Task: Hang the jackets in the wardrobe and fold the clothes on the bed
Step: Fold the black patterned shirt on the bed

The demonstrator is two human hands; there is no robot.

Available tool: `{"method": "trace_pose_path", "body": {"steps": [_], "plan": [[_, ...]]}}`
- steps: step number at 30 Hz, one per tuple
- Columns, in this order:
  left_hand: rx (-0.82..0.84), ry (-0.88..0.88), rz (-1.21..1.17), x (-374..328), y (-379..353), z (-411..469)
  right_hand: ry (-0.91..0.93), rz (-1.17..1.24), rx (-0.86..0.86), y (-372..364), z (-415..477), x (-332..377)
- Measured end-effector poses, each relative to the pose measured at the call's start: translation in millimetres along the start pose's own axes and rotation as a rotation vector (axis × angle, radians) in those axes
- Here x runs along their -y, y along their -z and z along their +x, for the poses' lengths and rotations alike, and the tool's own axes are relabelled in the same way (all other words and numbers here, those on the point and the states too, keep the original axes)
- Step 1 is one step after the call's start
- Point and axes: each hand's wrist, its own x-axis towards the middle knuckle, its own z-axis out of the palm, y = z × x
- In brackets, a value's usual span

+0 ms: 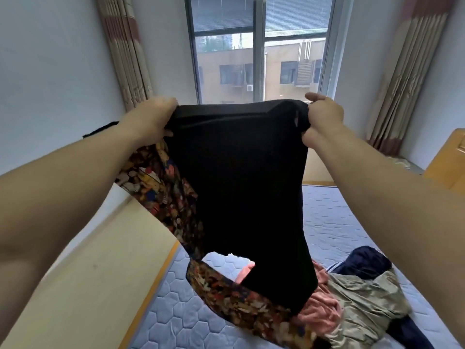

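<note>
- Fingers (169, 104) of the left hand (151, 119) curl round one upper corner of the black top (239, 185); the right hand (324, 117) grips the other corner, with one finger poking out free.
- The top hangs stretched between both hands, raised above the bed (327, 217) in front of the window (259, 46). Its patterned sleeves (161, 187) dangle at the left and below.
- Held high and spread, it is probably being straightened so it can be laid flat and folded.
- More clothes lie heaped on the near right of the bed: an olive jacket (364, 306), a pink garment (319, 313) and a navy one (364, 260).
</note>
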Motion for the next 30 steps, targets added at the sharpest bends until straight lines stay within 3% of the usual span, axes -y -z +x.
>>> {"method": "trace_pose_path", "body": {"steps": [3, 9, 18, 23, 25, 28, 30], "plan": [[-0.092, 0.029, 0.094, 8, -8, 5, 0.004, -0.050, -0.038, 8, 11, -7], [-0.066, 0.334, 0.137, 12, -15, -4, -0.064, 0.013, -0.113, 17, 29, -13], [-0.030, 0.321, 0.144, 24, -32, -7, -0.095, 0.000, -0.058, 12, 36, -25], [0.027, 0.223, 0.129, 34, -52, -7, -0.163, 0.009, -0.082, 20, 43, -50], [0.183, 0.199, 0.028, 34, -59, -3, -0.191, 0.051, -0.122, 19, 46, -57], [0.669, 0.208, -0.182, 32, -66, -1, -0.207, 0.090, -0.131, 3, 42, -66], [0.886, 0.227, -0.362, 28, -66, -11, -0.182, 0.096, -0.088, -18, 32, -71]]}}
